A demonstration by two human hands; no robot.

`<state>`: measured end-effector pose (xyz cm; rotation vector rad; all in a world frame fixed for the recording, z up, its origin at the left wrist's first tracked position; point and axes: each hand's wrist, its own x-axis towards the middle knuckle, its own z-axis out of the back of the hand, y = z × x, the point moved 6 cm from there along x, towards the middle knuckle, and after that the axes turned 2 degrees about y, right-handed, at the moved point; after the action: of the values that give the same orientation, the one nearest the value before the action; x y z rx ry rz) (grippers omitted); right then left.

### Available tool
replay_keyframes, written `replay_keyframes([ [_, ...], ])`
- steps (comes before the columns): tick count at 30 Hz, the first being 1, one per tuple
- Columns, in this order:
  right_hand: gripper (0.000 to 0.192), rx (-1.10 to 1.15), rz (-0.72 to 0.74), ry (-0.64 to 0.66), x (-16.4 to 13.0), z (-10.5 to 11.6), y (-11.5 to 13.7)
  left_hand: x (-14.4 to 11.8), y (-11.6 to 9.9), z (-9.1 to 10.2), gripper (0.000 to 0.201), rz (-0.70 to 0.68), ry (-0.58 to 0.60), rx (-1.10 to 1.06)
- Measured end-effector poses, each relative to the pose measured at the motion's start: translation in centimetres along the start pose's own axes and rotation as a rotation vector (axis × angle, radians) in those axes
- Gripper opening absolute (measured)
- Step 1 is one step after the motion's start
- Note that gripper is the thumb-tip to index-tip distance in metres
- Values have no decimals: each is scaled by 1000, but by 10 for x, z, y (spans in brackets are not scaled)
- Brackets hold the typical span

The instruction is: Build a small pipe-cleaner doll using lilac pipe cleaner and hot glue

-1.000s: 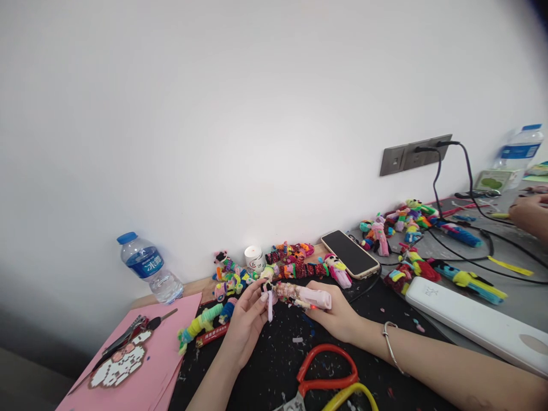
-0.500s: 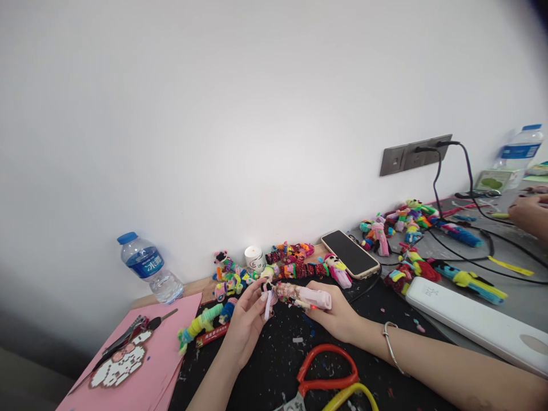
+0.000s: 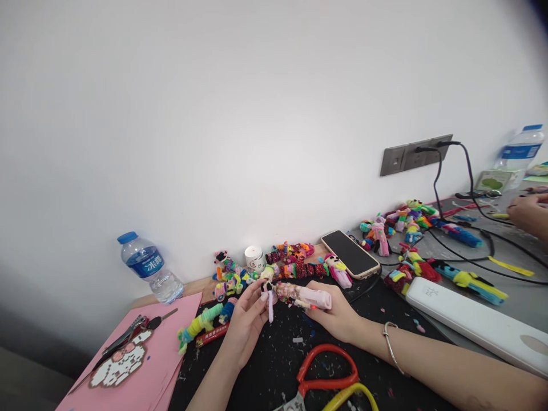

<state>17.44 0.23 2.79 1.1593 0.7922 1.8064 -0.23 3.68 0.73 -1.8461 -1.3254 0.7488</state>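
Note:
Both my hands are on a fuzzy pipe-cleaner figure [image 3: 286, 292] in pinkish beige with dark bits, held low over the black mat. My left hand [image 3: 247, 317] pinches its left end, where a lilac strip [image 3: 270, 307] hangs from the fingers. Around the other end closes my right hand [image 3: 336, 314], with a smooth pale pink tube-like piece [image 3: 317, 298] sticking out above the thumb. A small red-orange spot shows beside it. Whether the tube is part of the figure I cannot tell. Scissors [image 3: 329, 365] with red and yellow handles lie below my hands.
Colourful pipe-cleaner figures [image 3: 299, 268] line the wall behind, beside a white paper roll [image 3: 254, 260] and a phone [image 3: 351, 254]. A water bottle [image 3: 149, 267] and pink sheets [image 3: 171, 354] are left. Right are a white device [image 3: 475, 325], cables, and another person's hand [image 3: 533, 211].
The lilac strip at my left fingers has swung slightly to the right and hangs straighter. Otherwise my hands and the figure stay almost in place.

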Motion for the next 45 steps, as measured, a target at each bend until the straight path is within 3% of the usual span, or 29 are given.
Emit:
replay_keyframes([
  [45, 19, -7, -16, -3, 0, -1, 1, 1, 0, 2, 35, 1, -12, 2],
])
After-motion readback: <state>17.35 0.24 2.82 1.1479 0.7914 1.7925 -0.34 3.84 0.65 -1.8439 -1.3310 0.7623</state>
